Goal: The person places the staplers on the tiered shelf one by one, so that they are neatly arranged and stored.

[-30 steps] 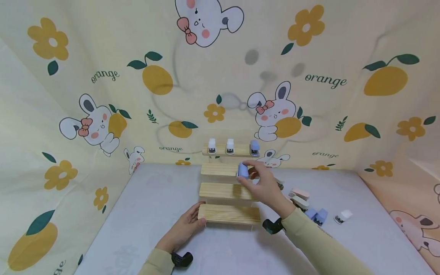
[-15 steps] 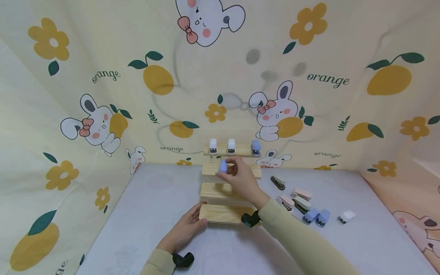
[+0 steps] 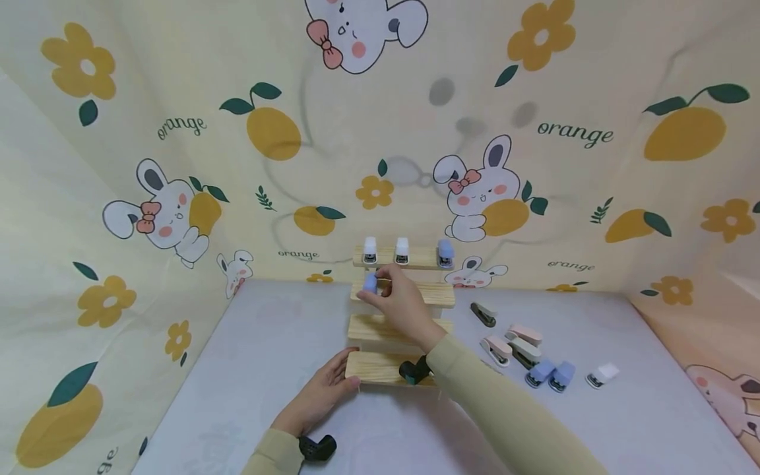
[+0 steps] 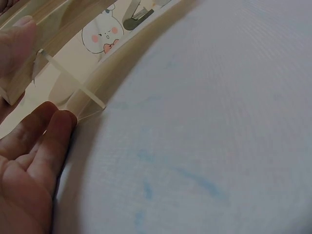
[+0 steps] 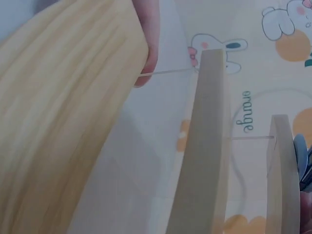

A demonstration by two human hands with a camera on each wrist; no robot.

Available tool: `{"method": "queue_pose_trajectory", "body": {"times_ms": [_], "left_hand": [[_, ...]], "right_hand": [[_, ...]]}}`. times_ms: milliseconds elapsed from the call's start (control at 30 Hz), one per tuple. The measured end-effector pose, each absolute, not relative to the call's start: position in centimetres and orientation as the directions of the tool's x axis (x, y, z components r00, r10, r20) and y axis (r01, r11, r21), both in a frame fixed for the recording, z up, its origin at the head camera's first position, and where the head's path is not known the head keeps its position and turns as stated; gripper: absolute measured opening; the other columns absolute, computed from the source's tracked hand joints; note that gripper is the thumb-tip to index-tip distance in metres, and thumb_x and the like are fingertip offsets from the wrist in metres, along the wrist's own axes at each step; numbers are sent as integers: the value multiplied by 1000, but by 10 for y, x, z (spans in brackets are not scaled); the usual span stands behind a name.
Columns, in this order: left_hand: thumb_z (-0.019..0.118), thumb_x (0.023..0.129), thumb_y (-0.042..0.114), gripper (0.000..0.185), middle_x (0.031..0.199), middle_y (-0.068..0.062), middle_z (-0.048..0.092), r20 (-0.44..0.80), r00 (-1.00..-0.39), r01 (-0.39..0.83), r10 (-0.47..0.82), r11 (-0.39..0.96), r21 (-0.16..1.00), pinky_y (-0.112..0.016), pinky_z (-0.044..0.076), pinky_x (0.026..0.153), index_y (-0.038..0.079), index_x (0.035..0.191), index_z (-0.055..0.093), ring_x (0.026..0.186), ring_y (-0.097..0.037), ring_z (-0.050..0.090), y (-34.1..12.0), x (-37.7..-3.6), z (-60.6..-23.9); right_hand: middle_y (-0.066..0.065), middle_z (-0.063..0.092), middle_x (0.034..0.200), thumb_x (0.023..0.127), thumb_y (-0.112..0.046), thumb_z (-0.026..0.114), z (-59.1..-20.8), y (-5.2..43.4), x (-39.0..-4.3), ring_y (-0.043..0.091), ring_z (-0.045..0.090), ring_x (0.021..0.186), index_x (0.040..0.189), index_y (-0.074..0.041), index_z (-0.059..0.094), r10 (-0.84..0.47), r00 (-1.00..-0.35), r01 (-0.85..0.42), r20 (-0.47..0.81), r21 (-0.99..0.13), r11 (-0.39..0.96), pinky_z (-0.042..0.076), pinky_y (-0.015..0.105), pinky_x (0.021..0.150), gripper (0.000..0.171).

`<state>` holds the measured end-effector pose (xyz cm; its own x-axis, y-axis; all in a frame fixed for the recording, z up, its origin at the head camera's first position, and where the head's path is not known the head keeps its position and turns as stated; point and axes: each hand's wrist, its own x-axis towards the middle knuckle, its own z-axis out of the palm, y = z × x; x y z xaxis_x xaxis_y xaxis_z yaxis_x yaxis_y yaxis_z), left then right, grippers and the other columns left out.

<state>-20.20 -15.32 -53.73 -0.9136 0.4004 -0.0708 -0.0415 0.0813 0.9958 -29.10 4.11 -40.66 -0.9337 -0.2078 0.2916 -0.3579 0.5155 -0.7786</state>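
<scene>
In the head view, my right hand [image 3: 400, 305] pinches a small blue stapler [image 3: 371, 282] between thumb and fingers, at the left end of the second shelf from the top. The right wrist view catches only part of that stapler [image 5: 302, 153], at its right edge. The stepped wooden rack [image 3: 374, 327] stands upright on the table. My left hand [image 3: 322, 390] grips the left end of its lowest shelf [image 3: 375, 367], thumb at the front edge and fingers behind. Two white staplers [image 3: 370, 251] and a blue stapler [image 3: 445, 254] stand on the top shelf.
Right of the rack lie a dark-based stapler [image 3: 483, 315], pink staplers [image 3: 496, 351], a pale stapler [image 3: 525, 349], two blue staplers [image 3: 561, 376] and a white stapler [image 3: 602, 375]. Behind rises a printed cloth backdrop [image 3: 332, 178]. Thin clear rods [image 5: 165, 73] join the shelves.
My right hand has carried the blue stapler leftward, from the right part of the rack to the second shelf's left end. The left hand keeps its grip on the lowest shelf.
</scene>
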Motion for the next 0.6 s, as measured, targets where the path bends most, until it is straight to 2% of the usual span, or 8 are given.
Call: {"method": "queue_pose_trajectory", "body": {"times_ms": [267, 600], "left_hand": [[61, 83, 34, 64, 141, 2, 32, -87, -915, -51, 393, 100, 994, -28, 25, 104, 32, 138, 27, 127, -11, 28, -152, -200, -532], [62, 82, 36, 67, 141, 2, 31, -88, -921, -45, 380, 120, 992, -28, 26, 104, 31, 139, 27, 127, -12, 29, -151, -198, -533]], "right_hand": [[-1, 53, 80, 70, -53, 67, -405, 38, -291, 15, 47, 64, 106, -24, 46, -164, -952, -307, 259, -782, 543, 41, 28, 47, 51], [-2, 56, 110, 70, -49, 69, -407, 46, -284, 13, 47, 74, 115, -21, 44, -189, -942, -334, 276, -810, 483, 42, 27, 54, 58]]}}
